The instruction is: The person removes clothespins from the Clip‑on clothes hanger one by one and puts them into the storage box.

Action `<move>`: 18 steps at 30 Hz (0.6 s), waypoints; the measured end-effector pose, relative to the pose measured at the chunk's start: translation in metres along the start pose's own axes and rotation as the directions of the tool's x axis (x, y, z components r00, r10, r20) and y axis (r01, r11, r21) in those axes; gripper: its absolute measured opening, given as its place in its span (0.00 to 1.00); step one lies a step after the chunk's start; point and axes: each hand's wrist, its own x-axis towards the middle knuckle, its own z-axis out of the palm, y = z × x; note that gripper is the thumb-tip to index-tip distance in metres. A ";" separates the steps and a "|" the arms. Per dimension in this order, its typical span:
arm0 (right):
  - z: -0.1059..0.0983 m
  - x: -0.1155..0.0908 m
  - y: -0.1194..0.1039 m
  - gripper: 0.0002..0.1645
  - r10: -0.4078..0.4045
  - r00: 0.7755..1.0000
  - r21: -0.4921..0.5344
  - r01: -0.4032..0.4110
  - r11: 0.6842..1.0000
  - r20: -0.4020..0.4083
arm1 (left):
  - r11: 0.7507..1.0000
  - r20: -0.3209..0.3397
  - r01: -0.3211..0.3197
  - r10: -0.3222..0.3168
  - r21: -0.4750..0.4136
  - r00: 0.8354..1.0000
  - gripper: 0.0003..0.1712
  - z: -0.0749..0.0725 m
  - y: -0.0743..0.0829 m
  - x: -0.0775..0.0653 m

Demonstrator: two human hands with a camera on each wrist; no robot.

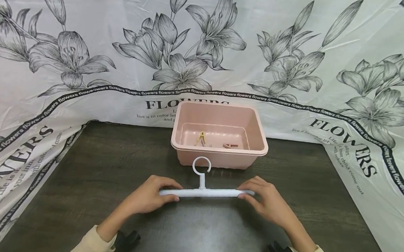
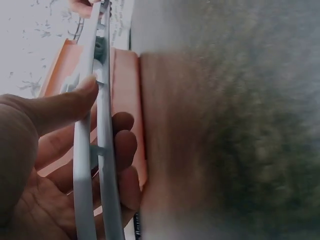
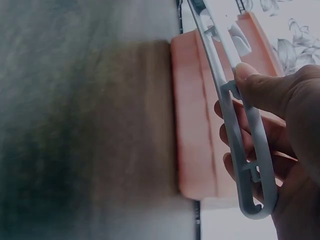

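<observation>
A pale grey-white plastic hanger [image 1: 215, 193] with a round hook is held level between both hands, above the dark table. My left hand [image 1: 151, 194] grips its left end, thumb on the near side and fingers curled behind, as the left wrist view shows. At the opposite end, my right hand [image 1: 265, 198] grips it with thumb and curled fingers. In the right wrist view the hanger [image 3: 255, 135] appears as two parallel bars joined by short crosspieces, with a rounded tip. Its hook points toward the pink bin [image 1: 217, 156] behind it.
Inside the bin lie a yellow clothespin [image 1: 201, 137] and a reddish-brown clothespin [image 1: 230, 146]. The bin stands at the back of the dark wooden table [image 1: 115, 155]. White cloth [image 1: 121, 69] printed with flowers hangs behind and along both sides.
</observation>
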 end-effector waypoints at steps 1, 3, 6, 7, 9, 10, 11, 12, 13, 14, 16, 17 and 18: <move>0.001 -0.002 0.002 0.14 0.003 1.000 0.003 -0.003 1.000 -0.003 | 1.000 -0.013 0.001 -0.001 0.005 1.000 0.13 0.001 -0.001 -0.001; 0.002 -0.005 0.005 0.14 0.013 1.000 0.010 -0.013 1.000 -0.004 | 1.000 -0.035 0.003 -0.003 0.008 0.999 0.12 0.002 -0.002 -0.003; 0.004 -0.011 0.008 0.13 0.029 1.000 0.013 -0.029 1.000 0.007 | 1.000 -0.056 0.015 -0.014 0.013 0.998 0.09 0.005 -0.003 -0.003; 0.005 -0.013 0.009 0.13 0.037 0.999 0.009 -0.037 0.999 0.011 | 1.000 -0.061 0.020 -0.019 0.018 0.998 0.08 0.007 -0.003 -0.003; 0.006 -0.018 0.011 0.13 0.059 0.998 0.002 -0.059 0.998 0.025 | 0.999 -0.066 0.032 -0.030 0.027 0.997 0.06 0.009 -0.003 -0.002; 0.006 -0.020 0.012 0.13 0.073 0.997 0.000 -0.073 0.997 0.034 | 0.999 -0.067 0.038 -0.036 0.034 0.997 0.06 0.011 -0.004 -0.001; 0.007 -0.022 0.013 0.12 0.088 0.995 -0.003 -0.088 0.996 0.044 | 0.998 -0.070 0.042 -0.039 0.042 0.997 0.06 0.012 -0.004 -0.001; 0.007 -0.023 0.014 0.11 0.104 0.993 -0.008 -0.104 0.995 0.055 | 0.998 -0.072 0.044 -0.040 0.050 0.997 0.06 0.013 -0.004 0.000; 0.008 -0.024 0.014 0.11 0.117 0.991 -0.008 -0.117 0.993 0.065 | 0.997 -0.074 0.046 -0.041 0.061 0.996 0.06 0.014 -0.004 0.000; 0.009 -0.026 0.015 0.10 0.130 0.989 -0.006 -0.130 0.992 0.076 | 0.997 -0.076 0.043 -0.037 0.068 0.996 0.06 0.015 -0.005 0.000; 0.011 -0.028 0.016 0.09 0.152 0.983 0.002 -0.153 0.988 0.098 | 0.996 -0.082 0.038 -0.031 0.085 0.996 0.06 0.016 -0.005 0.001; 0.012 -0.029 0.017 0.09 0.159 0.981 0.007 -0.161 0.987 0.108 | 0.995 -0.085 0.033 -0.025 0.094 0.996 0.06 0.016 -0.006 0.001; 0.013 -0.029 0.018 0.08 0.164 0.980 0.015 -0.167 0.986 0.116 | 0.994 -0.089 0.029 -0.020 0.105 0.996 0.06 0.017 -0.006 0.001</move>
